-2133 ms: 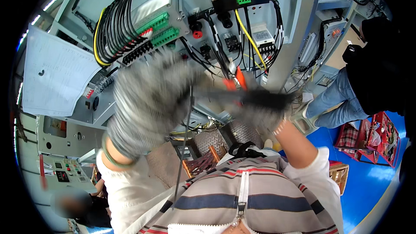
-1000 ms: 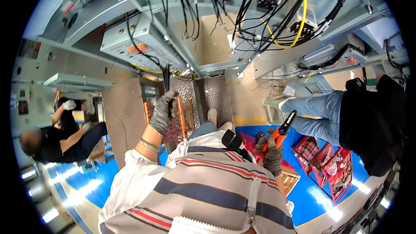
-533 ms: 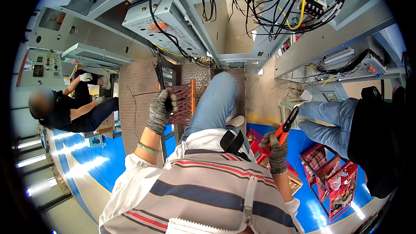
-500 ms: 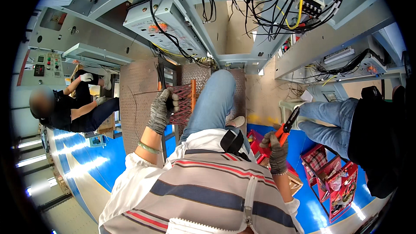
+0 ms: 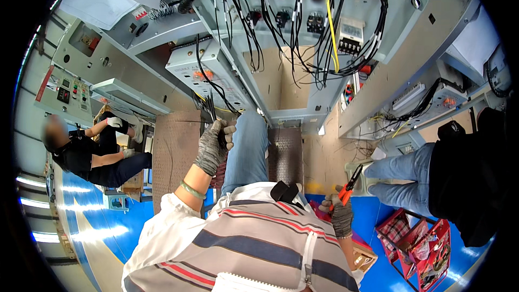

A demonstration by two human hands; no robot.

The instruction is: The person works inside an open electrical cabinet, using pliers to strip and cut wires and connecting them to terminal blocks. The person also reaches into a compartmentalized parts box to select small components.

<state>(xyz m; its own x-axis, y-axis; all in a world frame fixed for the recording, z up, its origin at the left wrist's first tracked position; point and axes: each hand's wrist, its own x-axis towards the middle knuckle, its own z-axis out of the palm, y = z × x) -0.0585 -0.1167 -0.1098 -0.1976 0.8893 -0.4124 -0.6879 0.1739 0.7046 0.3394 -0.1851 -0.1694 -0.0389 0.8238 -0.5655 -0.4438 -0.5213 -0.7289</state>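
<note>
My left hand (image 5: pixel 215 143), in a grey knitted glove, is closed around the lower part of a bunch of black wires (image 5: pixel 210 111) beside my raised knee. The wires stick up out of the fist, and one thin strand points left. Low on the right, my gloved right hand (image 5: pixel 339 215) grips orange-handled wire strippers (image 5: pixel 345 193), their dark jaws pointing up and to the right. Ahead stands an open grey cabinet (image 5: pixel 292 112) with many loose black wires (image 5: pixel 294 48) and one yellow wire (image 5: pixel 332 32) hanging from its switches.
A grey device box (image 5: pixel 208 70) stands at the cabinet's left. On the right another person in jeans (image 5: pixel 403 178) is close by, near a red tool rack (image 5: pixel 416 240). A seated person (image 5: pixel 100 146) is at the left. Brown checkered plate (image 5: pixel 175 157) lies beside my left arm.
My view has tilted up, showing more of the cabinet's switches. My left hand, with the wires, has come beside my knee, which now covers the copper bar. The wire strippers stay in my right hand.
</note>
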